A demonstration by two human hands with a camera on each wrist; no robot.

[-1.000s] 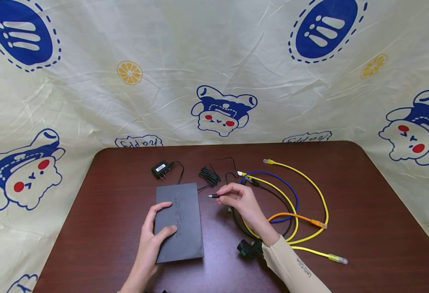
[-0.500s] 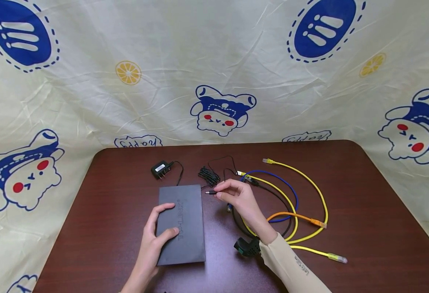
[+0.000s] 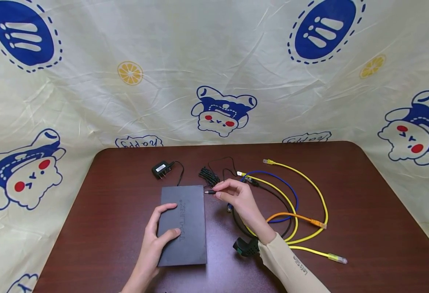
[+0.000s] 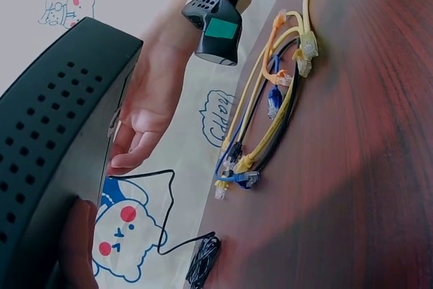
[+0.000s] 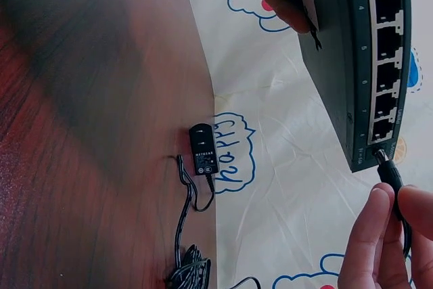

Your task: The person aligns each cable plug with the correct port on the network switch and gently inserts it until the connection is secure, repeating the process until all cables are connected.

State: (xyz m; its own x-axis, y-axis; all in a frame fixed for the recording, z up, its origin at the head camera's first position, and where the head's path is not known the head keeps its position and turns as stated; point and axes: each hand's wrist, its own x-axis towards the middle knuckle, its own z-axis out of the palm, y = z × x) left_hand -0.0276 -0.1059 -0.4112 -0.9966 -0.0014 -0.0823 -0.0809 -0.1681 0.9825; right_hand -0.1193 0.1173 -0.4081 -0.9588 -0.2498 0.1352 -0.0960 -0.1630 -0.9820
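Note:
My left hand point(image 3: 155, 236) grips a dark grey network switch point(image 3: 194, 240) above the table, thumb and a finger on its lettered top. A row of Ethernet ports point(image 5: 388, 76) on the switch's edge shows in the right wrist view. My right hand point(image 3: 241, 199) pinches a black power plug point(image 5: 391, 179) between thumb and fingers. Its metal tip is right at the round power jack at the end of the port row. The plug's thin cord runs to a tied bundle point(image 3: 209, 176) on the table. In the left wrist view, vent holes dot the switch's side point(image 4: 40, 126).
The black power adapter point(image 3: 161, 169) lies behind the switch, prongs showing. Right of my right hand lie coiled yellow point(image 3: 323, 199), blue point(image 3: 298, 196), black and orange point(image 3: 296, 215) network cables on the brown table point(image 3: 375, 244). A printed cloth point(image 3: 170, 106) hangs behind.
The switch has shifted right with my left hand. My right hand has moved slightly left and away with the plug, so the plug's tip now meets the switch's right edge.

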